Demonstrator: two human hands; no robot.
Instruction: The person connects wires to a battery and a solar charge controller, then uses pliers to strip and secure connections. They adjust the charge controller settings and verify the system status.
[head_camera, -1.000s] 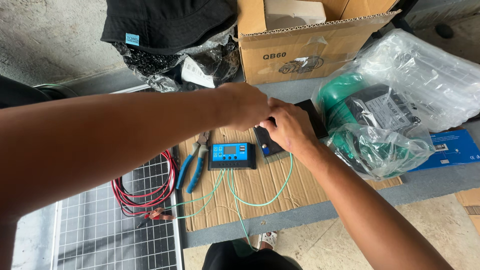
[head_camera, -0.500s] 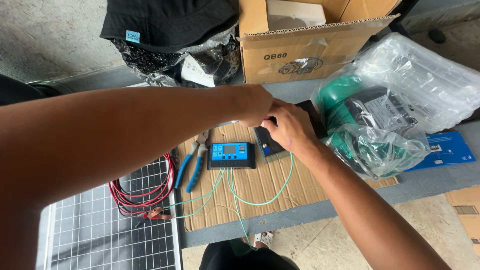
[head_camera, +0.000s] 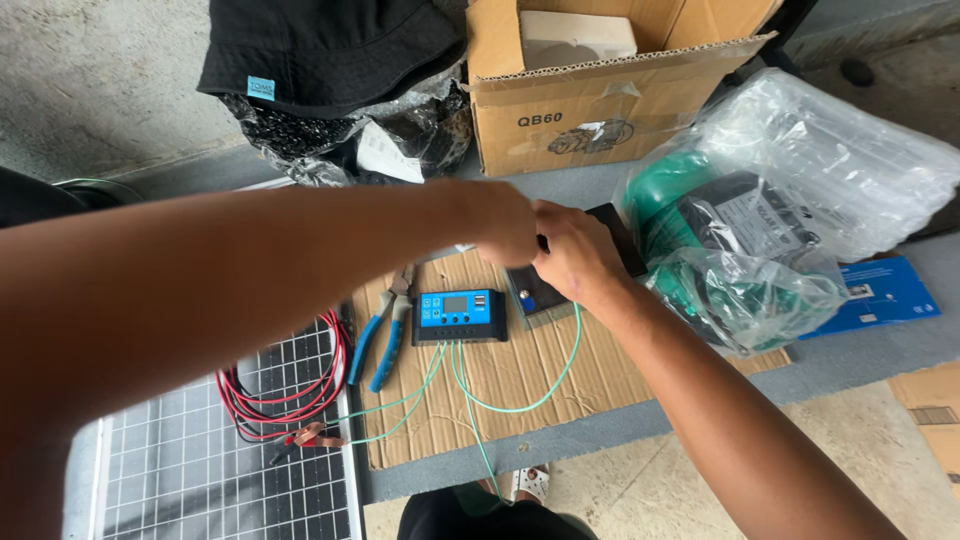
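Note:
My left hand and my right hand meet over a small dark box-shaped device lying on a sheet of cardboard. Both hands have their fingers closed at the device's top, which they hide. Just left of it sits a blue and black controller with a small screen. Thin green wires run from the controller's lower edge, one curving up to the dark device.
Blue-handled pliers lie left of the controller. Red cables with clips rest on a solar panel. An open cardboard box, a black hat, plastic-bagged items and a blue booklet surround the cardboard.
My left hand has shifted slightly right, closer against my right hand over the dark device. Everything on the cardboard has stayed in place.

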